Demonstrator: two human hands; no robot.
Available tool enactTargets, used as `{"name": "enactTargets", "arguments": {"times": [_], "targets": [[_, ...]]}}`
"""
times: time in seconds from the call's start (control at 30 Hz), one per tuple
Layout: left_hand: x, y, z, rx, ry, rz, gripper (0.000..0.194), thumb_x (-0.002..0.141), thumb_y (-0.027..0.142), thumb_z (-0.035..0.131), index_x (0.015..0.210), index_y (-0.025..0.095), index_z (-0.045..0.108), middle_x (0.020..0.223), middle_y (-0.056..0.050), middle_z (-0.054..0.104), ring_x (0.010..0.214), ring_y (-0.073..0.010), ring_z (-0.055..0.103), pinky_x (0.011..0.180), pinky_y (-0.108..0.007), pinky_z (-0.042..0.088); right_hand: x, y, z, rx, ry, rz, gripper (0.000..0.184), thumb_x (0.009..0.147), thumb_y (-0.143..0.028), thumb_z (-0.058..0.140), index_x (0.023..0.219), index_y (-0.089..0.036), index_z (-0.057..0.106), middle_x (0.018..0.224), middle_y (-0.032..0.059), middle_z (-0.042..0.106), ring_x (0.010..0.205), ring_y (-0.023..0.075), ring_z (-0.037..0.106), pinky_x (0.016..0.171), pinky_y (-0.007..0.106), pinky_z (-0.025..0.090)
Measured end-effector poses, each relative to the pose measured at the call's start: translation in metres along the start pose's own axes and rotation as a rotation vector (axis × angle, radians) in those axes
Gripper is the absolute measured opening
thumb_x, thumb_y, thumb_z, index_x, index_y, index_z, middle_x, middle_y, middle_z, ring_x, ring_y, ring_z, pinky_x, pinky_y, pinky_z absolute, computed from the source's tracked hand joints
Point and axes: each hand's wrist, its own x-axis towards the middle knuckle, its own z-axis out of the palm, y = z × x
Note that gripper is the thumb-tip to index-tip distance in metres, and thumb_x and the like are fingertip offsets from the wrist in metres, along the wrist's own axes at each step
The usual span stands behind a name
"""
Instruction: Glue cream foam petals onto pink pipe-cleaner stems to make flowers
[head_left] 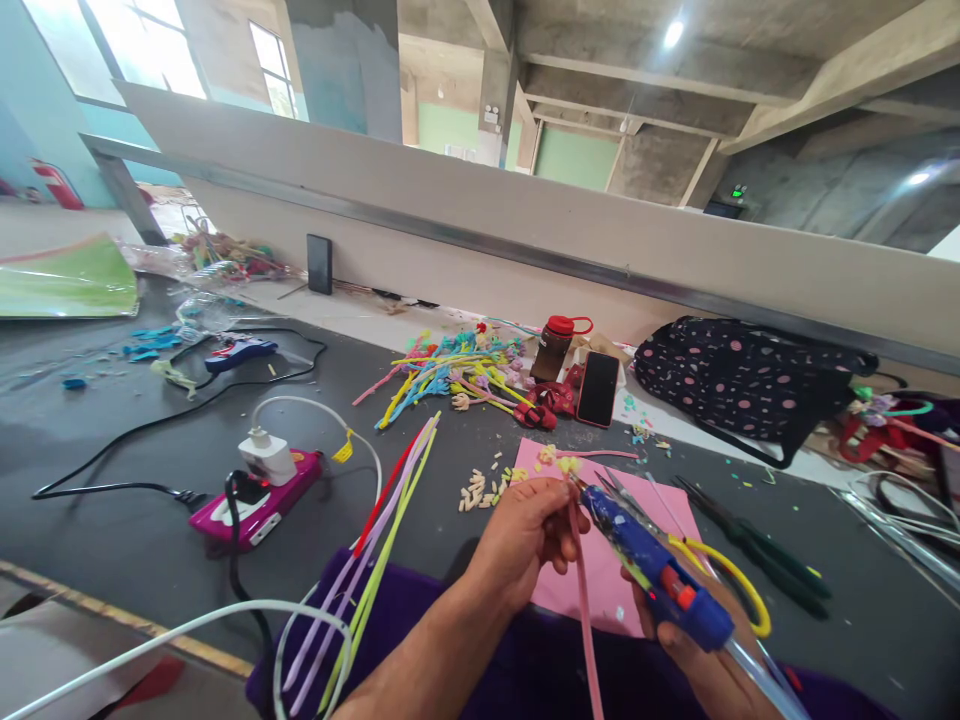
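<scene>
My left hand (525, 535) is closed in a pinch around a pink pipe cleaner (585, 610), which hangs down toward me. At its top end sits a small pale-yellow flower (568, 466). My right hand (694, 650) grips a blue glue gun (645, 560) with a clear glue stick (761, 680) coming out of its back. The gun's nozzle points left and is close to the flower; whether they touch I cannot tell. Under both hands lies a pink sheet (551, 590). Small cream pieces (480, 490) are scattered left of it.
Yellow-handled scissors (731, 580) and dark green pliers (757, 550) lie at right. Loose pipe cleaners (390, 540) and a magenta power strip (259, 500) with cables are at left. Behind are finished stems (457, 370), a bottle (555, 345), a phone (598, 390) and a patterned bag (742, 380).
</scene>
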Motion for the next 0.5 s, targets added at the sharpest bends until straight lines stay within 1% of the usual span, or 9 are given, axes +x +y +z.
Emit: {"name": "enactTargets", "arguments": {"times": [0.13, 0.33, 0.4, 0.5], "targets": [[-0.0003, 0.0002, 0.0008, 0.012, -0.004, 0.008, 0.026, 0.079, 0.027, 0.053, 0.061, 0.01, 0.06, 0.05, -0.001, 0.058, 0.031, -0.0048, 0.048, 0.027, -0.012, 0.033, 0.0019, -0.0024, 0.0007, -0.038, -0.009, -0.013, 0.039, 0.068, -0.057, 0.065, 0.077, -0.018, 0.066, 0.073, 0.0086, 0.065, 0.068, 0.0227, 0.063, 0.06, 0.032, 0.054], [-0.0003, 0.0, -0.0005, -0.001, -0.006, 0.014, 0.021, 0.079, 0.027, 0.054, 0.067, 0.011, 0.061, 0.056, -0.002, 0.062, 0.033, -0.0052, 0.05, 0.028, -0.012, 0.033, 0.0022, -0.0015, 0.0027, -0.028, 0.016, -0.048, 0.046, 0.069, -0.059, 0.063, 0.09, -0.018, 0.065, 0.079, 0.011, 0.065, 0.074, 0.0257, 0.064, 0.063, 0.034, 0.053], [-0.0001, -0.0001, -0.0007, 0.013, -0.004, 0.017, 0.023, 0.078, 0.028, 0.054, 0.065, 0.01, 0.06, 0.055, -0.002, 0.061, 0.032, -0.0052, 0.05, 0.027, -0.012, 0.033, 0.0031, -0.0023, 0.0034, -0.036, 0.008, -0.054, 0.046, 0.069, -0.059, 0.062, 0.089, -0.018, 0.065, 0.077, 0.0096, 0.064, 0.071, 0.0244, 0.063, 0.063, 0.034, 0.053], [0.0, 0.0004, 0.0, 0.019, 0.01, 0.019, 0.024, 0.078, 0.028, 0.055, 0.063, 0.01, 0.06, 0.054, -0.002, 0.061, 0.032, -0.005, 0.049, 0.027, -0.012, 0.033, 0.0052, -0.0045, 0.0034, -0.074, -0.015, -0.065, 0.043, 0.07, -0.06, 0.061, 0.081, -0.019, 0.063, 0.07, 0.0067, 0.062, 0.064, 0.0213, 0.061, 0.06, 0.032, 0.053]]}}
